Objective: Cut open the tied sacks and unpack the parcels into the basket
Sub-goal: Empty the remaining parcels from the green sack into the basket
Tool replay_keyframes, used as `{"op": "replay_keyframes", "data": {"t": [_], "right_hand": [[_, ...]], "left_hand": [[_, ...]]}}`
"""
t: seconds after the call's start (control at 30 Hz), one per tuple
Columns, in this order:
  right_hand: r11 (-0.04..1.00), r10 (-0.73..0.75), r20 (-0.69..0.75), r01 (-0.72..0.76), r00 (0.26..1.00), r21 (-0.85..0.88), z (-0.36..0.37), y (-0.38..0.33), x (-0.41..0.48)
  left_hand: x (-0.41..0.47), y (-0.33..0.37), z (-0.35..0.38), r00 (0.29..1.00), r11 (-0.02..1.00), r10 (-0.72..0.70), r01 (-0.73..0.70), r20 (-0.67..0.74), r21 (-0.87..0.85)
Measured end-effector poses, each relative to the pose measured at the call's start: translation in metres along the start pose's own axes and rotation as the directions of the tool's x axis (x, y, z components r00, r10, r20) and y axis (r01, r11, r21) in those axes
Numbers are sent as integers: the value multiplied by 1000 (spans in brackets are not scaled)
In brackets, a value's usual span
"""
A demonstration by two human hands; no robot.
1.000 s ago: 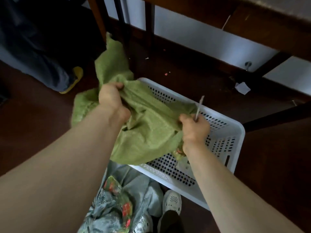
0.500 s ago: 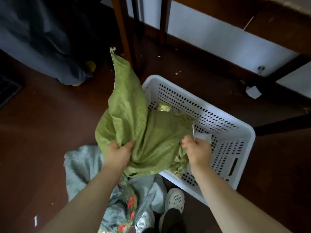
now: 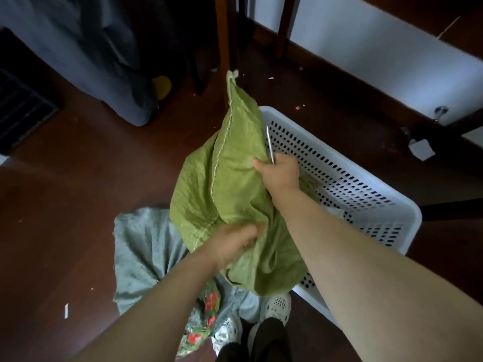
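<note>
A green woven sack point(image 3: 235, 178) hangs upended over the near-left corner of the white perforated basket point(image 3: 366, 199). My left hand point(image 3: 232, 244) grips the sack's lower edge. My right hand point(image 3: 281, 171) grips the sack's upper right side and also holds a thin metal blade point(image 3: 270, 146) that points upward. Green wrapped parcels point(image 3: 309, 184) show in the basket just behind my right wrist; most of the basket's inside is hidden by the sack.
A grey sack point(image 3: 146, 252) lies on the dark red floor point(image 3: 78, 192) below the green one, with a flowered plastic bag point(image 3: 206, 317) by my white shoes point(image 3: 277, 307). Wooden furniture legs point(image 3: 224, 48) stand behind the basket. Another person's trouser leg point(image 3: 104, 61) is far left.
Both hands shifted along the green sack and raised it, so its bottom corner points up. My right hand moved higher up the sack with the blade. The view moved back.
</note>
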State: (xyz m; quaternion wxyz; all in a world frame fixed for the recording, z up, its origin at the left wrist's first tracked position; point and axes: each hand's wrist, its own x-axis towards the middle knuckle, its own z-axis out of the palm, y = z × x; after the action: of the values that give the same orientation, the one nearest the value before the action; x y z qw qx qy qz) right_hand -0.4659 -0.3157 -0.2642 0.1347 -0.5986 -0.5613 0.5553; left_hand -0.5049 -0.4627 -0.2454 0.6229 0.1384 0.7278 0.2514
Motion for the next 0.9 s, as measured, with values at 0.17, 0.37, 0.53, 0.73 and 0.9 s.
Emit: {"op": "replay_keyframes", "data": {"t": [0.17,0.37,0.53,0.73,0.9], "right_hand": [[860,313,252,-386,916,335,-22,10,-25],[869,351,342,-439,872,227,-44,21,-33],[793,449,140,-465,883,394,-77,1,-35],[879,155,-76,-103,985,466,-106,-67,-44],[792,-85,40,43,996,609,-128,-135,-72]], "left_hand": [[23,52,-39,812,941,73,-248,-579,-230],[40,87,-33,897,939,204,-293,-393,-181],[28,117,-36,828,927,281,-366,-486,-88],[-23,197,-49,803,896,374,-443,-464,-44],[-86,244,-31,843,851,512,-524,-165,-33]]}}
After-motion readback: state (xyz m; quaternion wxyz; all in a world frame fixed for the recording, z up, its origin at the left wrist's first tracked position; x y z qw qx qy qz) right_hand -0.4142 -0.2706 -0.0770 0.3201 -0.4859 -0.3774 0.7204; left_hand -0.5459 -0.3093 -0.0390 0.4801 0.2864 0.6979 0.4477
